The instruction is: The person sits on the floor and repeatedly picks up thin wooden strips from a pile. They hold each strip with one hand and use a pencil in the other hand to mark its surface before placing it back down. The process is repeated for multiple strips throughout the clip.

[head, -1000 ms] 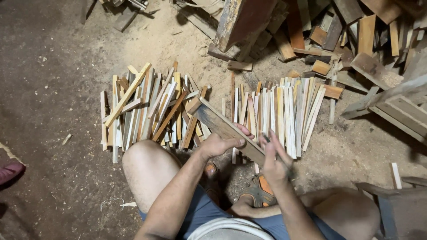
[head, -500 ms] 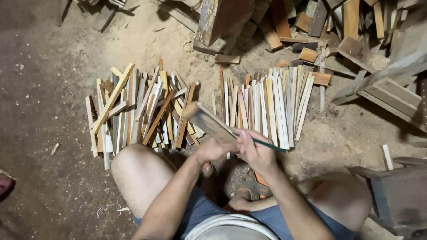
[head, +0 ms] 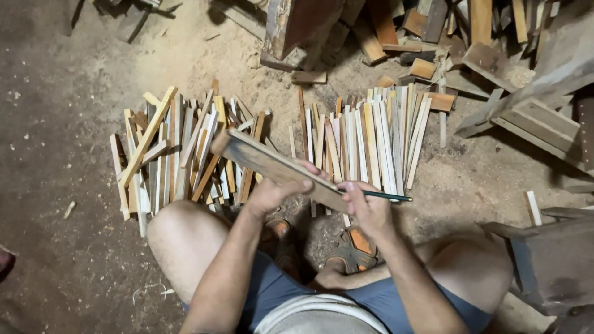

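— What is held by the left hand (head: 272,195)?

— A flat wooden board (head: 278,168) is gripped by it, fingers curled shut over the near edge and thumb pressed along the face. The board is raised above the knees, slanting from upper left down to lower right.

— And the right hand (head: 366,207)?

— A dark green pencil (head: 383,196) is pinched between its closed fingers, tip pointing right. The hand is set against the lower end of the board.

— What is seen beyond the board?

— Two heaps of thin wooden strips are laid on the dirt floor (head: 68,124): a jumbled left pile (head: 173,148) and a tidier right pile (head: 365,136), a bare gap between them. Chunkier offcuts (head: 433,55) are scattered further back.

— Below the hands?

— Orange sandals (head: 356,244) are seen between the bare knees.
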